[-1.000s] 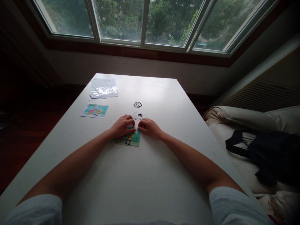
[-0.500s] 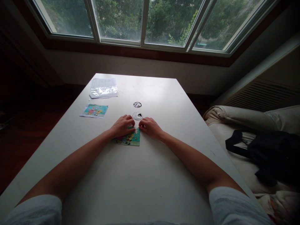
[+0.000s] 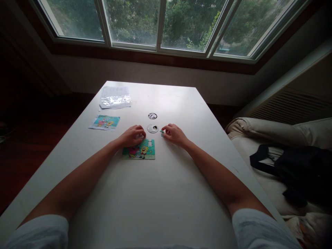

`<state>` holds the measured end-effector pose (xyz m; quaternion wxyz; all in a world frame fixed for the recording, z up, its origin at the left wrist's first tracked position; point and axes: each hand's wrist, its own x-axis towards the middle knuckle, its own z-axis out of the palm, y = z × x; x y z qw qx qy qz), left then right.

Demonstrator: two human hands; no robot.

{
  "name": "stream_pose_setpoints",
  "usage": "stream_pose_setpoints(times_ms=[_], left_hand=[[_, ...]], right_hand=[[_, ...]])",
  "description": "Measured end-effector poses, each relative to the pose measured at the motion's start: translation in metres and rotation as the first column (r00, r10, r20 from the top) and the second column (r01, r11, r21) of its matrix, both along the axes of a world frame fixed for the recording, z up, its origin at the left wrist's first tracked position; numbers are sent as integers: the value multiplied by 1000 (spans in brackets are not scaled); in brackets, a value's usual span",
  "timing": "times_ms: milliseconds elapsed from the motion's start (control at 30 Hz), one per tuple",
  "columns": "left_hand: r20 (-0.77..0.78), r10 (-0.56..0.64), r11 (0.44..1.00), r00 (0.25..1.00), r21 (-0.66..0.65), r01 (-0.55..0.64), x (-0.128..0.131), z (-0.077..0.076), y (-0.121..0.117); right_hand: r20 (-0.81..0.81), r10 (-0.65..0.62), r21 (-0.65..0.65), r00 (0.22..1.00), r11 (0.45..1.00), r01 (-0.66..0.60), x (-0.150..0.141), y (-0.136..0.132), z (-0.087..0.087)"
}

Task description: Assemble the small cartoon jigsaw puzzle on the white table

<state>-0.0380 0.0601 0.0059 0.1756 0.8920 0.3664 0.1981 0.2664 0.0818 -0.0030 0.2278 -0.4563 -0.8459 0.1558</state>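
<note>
A small jigsaw puzzle [image 3: 138, 153] with cartoon figures on a teal ground lies flat on the white table. Near its upper right corner a notch shows bare table. My left hand [image 3: 132, 136] rests at the puzzle's upper left edge, fingers curved and thumb apart from them, with a pale gap between. To the right of the puzzle, my right hand [image 3: 175, 134] pinches a small teal puzzle piece [image 3: 162, 131] between thumb and fingers. Whether more than one piece is there is too small to tell.
A printed cartoon picture sheet [image 3: 105, 122] lies to the left. Behind it are papers in a clear plastic sleeve [image 3: 115, 97]. Two round openings, the nearer with a metal-looking ring [image 3: 149, 128], are beyond my hands. A sofa with a dark bag [image 3: 301, 173] stands right of the table [image 3: 155, 200].
My right hand has moved right, away from the puzzle, and a teal piece now shows in its fingers. My left hand has shifted slightly left and away, uncovering more of the puzzle and its notch.
</note>
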Motion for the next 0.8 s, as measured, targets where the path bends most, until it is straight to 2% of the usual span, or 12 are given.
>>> stream_pose_setpoints(times_ms=[333,467,800], left_hand=[[-58,-79,997,995,18,80,3,5,-3],[-52,-36,998,998,56,39,7,0,-3],[-102,59,986,993,159,-42,18,-10,-6]], right_hand=[[31,15,74,999,997,-17,1,6,-12],[31,33,71,999,997,-35,0,6,-11],[53,-14,42,998,999,12,0,4,-7]])
